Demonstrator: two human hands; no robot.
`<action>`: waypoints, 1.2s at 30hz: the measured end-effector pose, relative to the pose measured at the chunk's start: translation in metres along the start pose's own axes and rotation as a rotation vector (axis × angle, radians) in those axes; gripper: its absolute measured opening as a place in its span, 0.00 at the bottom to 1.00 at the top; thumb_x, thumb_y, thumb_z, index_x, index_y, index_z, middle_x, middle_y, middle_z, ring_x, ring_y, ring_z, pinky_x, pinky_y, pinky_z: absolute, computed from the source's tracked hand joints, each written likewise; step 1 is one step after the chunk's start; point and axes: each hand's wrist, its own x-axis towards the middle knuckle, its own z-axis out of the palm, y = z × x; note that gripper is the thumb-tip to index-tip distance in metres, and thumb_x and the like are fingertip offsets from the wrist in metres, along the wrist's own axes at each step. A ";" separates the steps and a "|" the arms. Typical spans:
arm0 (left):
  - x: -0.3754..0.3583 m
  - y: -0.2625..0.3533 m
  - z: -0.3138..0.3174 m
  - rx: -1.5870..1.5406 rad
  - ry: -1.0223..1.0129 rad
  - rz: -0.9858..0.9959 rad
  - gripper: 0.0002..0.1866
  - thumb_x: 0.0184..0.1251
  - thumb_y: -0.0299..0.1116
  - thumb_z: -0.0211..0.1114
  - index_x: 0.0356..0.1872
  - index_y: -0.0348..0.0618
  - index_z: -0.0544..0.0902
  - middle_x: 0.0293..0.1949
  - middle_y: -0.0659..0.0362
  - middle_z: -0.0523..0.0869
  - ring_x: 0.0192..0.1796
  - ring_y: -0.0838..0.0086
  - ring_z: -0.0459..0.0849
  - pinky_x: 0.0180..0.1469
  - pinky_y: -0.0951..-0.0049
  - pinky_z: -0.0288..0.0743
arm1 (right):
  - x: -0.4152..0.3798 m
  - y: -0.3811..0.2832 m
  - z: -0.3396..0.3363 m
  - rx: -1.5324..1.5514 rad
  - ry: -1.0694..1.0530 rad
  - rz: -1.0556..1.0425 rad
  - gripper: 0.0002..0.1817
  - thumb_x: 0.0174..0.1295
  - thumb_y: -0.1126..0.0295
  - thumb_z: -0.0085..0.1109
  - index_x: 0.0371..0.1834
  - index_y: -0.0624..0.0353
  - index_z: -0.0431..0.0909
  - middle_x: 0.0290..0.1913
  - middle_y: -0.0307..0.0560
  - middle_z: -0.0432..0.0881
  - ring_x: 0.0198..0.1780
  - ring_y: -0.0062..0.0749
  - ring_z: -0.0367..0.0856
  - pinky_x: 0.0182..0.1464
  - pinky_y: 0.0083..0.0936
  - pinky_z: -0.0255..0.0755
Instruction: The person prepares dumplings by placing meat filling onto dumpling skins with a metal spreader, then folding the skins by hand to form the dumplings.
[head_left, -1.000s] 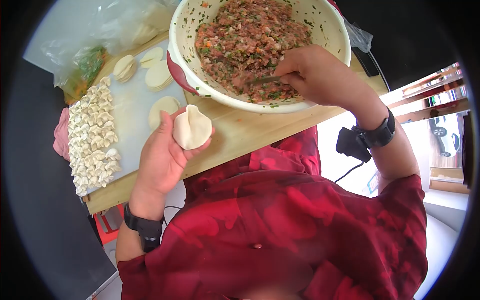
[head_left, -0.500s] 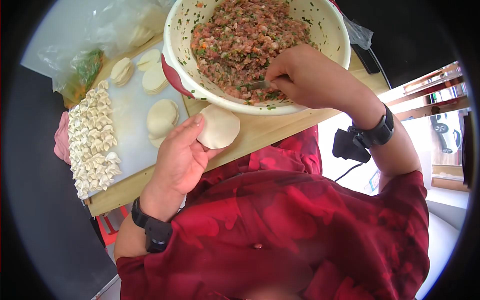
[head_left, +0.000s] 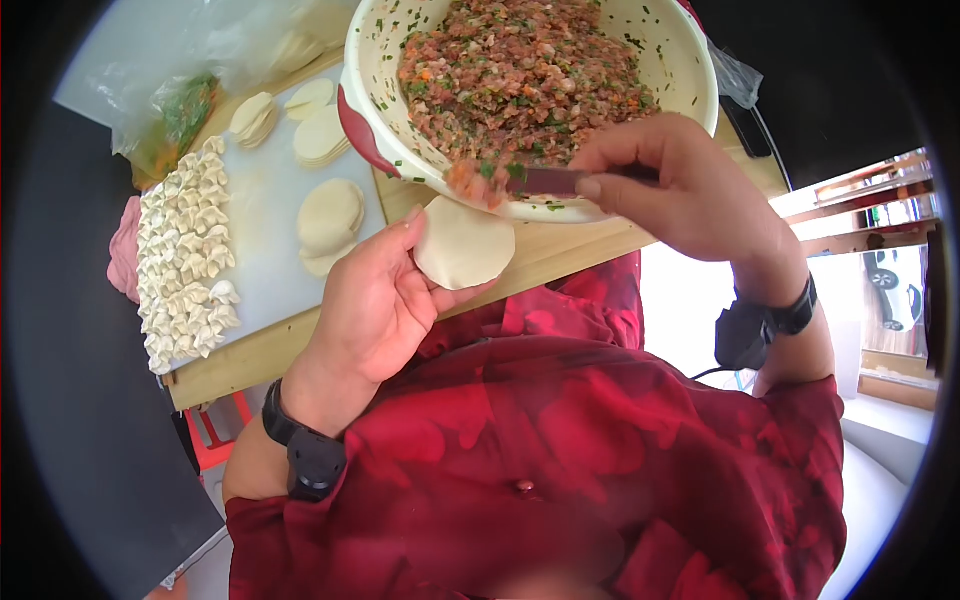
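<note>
My left hand (head_left: 375, 295) holds a round dumpling wrapper (head_left: 465, 245) between thumb and fingers, just below the bowl's near rim. In my right hand (head_left: 665, 185) is a flat metal utensil (head_left: 545, 181), its tip covered by a clump of meat filling (head_left: 478, 186). That clump is over the rim, just above the wrapper and apart from it. Behind it, the large white bowl (head_left: 685, 95) holds a pink, green-flecked meat mixture (head_left: 520, 85). Left of my left hand, a stack of wrappers (head_left: 330, 218) lies on the white board (head_left: 265, 215).
Rows of folded dumplings (head_left: 188, 250) cover the board's left side. More wrapper stacks (head_left: 320, 138) lie near its back edge. Behind are plastic bags (head_left: 180, 115), one with greens inside. A pink cloth (head_left: 126, 250) hangs by the left edge of the wooden table (head_left: 235, 380).
My right hand has lifted the utensil out of the mixture with a clump of filling and brought it toward the near rim. My left hand still holds the wrapper, slightly further right.
</note>
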 end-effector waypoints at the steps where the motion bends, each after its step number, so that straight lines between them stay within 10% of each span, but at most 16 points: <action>1: 0.000 0.000 -0.002 -0.003 0.005 0.004 0.21 0.79 0.34 0.41 0.64 0.28 0.63 0.62 0.45 0.75 0.63 0.55 0.77 0.66 0.48 0.72 | -0.004 0.000 0.008 -0.007 0.063 -0.132 0.07 0.57 0.74 0.60 0.34 0.66 0.83 0.23 0.51 0.79 0.24 0.34 0.75 0.30 0.29 0.70; 3: 0.001 0.001 -0.005 -0.033 -0.041 -0.015 0.21 0.80 0.34 0.39 0.64 0.27 0.63 0.62 0.45 0.75 0.63 0.55 0.77 0.67 0.48 0.72 | -0.006 0.006 0.018 -0.216 0.174 -0.472 0.06 0.55 0.78 0.60 0.36 0.65 0.83 0.27 0.51 0.80 0.30 0.43 0.79 0.32 0.31 0.72; 10: -0.007 0.000 -0.005 -0.010 0.043 -0.033 0.22 0.80 0.35 0.40 0.66 0.30 0.61 0.64 0.45 0.73 0.65 0.54 0.75 0.64 0.49 0.76 | -0.024 -0.003 0.022 -0.317 0.302 -0.520 0.12 0.54 0.82 0.60 0.41 0.62 0.83 0.30 0.50 0.79 0.30 0.45 0.79 0.31 0.32 0.72; 25: -0.013 -0.003 0.018 0.100 -0.012 0.000 0.21 0.79 0.34 0.38 0.63 0.29 0.65 0.62 0.45 0.75 0.63 0.57 0.78 0.65 0.52 0.74 | -0.026 -0.001 0.037 0.131 0.385 -0.411 0.07 0.63 0.79 0.58 0.43 0.66 0.79 0.26 0.36 0.76 0.26 0.17 0.71 0.28 0.19 0.67; 36: -0.005 0.009 0.026 0.054 -0.049 0.136 0.23 0.81 0.38 0.38 0.67 0.32 0.62 0.64 0.47 0.74 0.65 0.58 0.75 0.67 0.54 0.73 | -0.034 -0.005 0.035 0.029 0.203 -0.259 0.04 0.65 0.73 0.59 0.34 0.62 0.78 0.20 0.40 0.71 0.21 0.21 0.66 0.24 0.23 0.61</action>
